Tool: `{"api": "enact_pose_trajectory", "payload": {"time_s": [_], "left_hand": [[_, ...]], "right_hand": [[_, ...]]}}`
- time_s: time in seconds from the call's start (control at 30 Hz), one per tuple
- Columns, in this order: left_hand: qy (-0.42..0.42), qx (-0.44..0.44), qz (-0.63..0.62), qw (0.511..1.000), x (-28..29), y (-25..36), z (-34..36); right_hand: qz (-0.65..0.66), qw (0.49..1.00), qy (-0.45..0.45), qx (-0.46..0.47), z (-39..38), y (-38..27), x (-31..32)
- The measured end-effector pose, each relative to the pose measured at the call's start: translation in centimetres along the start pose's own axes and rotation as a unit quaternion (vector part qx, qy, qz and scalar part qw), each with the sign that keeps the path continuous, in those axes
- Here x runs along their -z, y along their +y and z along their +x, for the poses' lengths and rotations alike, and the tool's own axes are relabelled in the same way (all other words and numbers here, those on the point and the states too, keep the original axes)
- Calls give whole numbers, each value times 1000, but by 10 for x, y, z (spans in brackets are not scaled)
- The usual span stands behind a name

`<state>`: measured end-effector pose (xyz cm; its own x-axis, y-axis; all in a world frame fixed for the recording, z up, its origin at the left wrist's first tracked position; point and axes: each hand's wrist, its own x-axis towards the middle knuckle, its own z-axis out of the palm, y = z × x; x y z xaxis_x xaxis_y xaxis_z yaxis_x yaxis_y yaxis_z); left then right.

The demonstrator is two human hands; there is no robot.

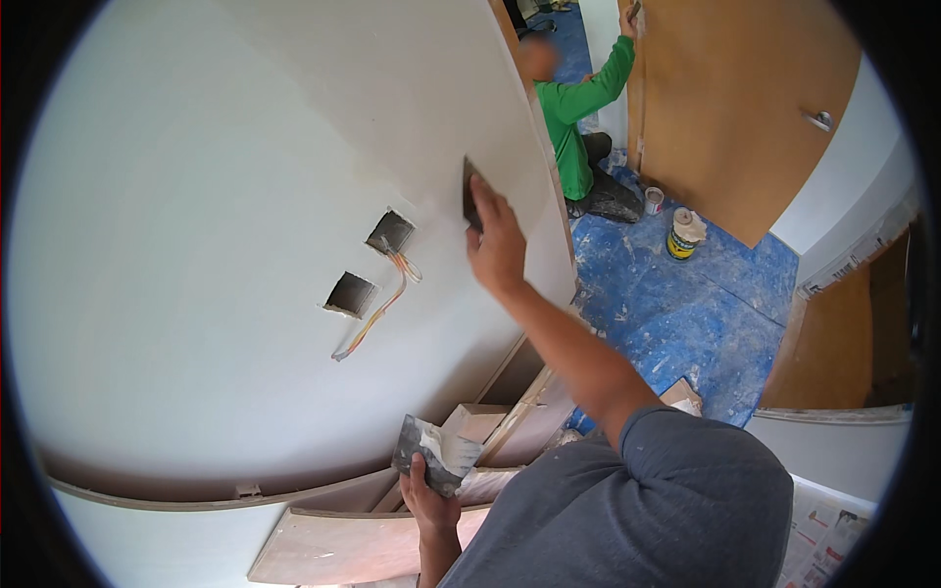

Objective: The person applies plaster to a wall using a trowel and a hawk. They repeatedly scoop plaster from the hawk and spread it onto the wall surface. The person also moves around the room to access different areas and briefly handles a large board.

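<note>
My right hand [495, 235] is closed on a dark putty knife [470, 196], held against the white wall [196, 196] to the right of two square cut-outs [350, 293]. Orange and pale wires [387, 304] hang from the upper cut-out. Low near the bottom centre, my left hand [426, 500] grips a grey metal plate [421, 461] with white filler smeared across it.
A co-worker in a green sleeve [588, 98] kneels by a wooden door [745, 108], holding a tool. A paint bucket [684, 240] and small can [653, 201] stand on the splattered blue floor covering [667, 314]. Boards [333, 544] lie along the wall's foot.
</note>
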<state>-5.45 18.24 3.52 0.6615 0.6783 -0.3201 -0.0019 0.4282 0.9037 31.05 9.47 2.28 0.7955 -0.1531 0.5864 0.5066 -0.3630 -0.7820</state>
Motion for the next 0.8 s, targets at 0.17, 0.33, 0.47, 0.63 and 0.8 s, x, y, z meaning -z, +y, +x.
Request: {"api": "enact_pose_trajectory", "payload": {"time_s": [0.17,0.33,0.47,0.63,0.8], "left_hand": [[-24,-12,4,1000,-9,2,1],[-45,17,-36,998,-29,6,1],[-86,105,-124,983,-64,17,7],[-167,184,-158,956,-103,36,15],[-230,166,-141,948,-118,55,13]], "right_hand": [[44,996,-83,5,-56,-54,12],[144,971,-187,-32,-60,-50,72],[238,954,-183,10,-72,-75,165],[231,886,-281,289,-79,-102,216],[21,863,-368,345,-56,-84,222]]}}
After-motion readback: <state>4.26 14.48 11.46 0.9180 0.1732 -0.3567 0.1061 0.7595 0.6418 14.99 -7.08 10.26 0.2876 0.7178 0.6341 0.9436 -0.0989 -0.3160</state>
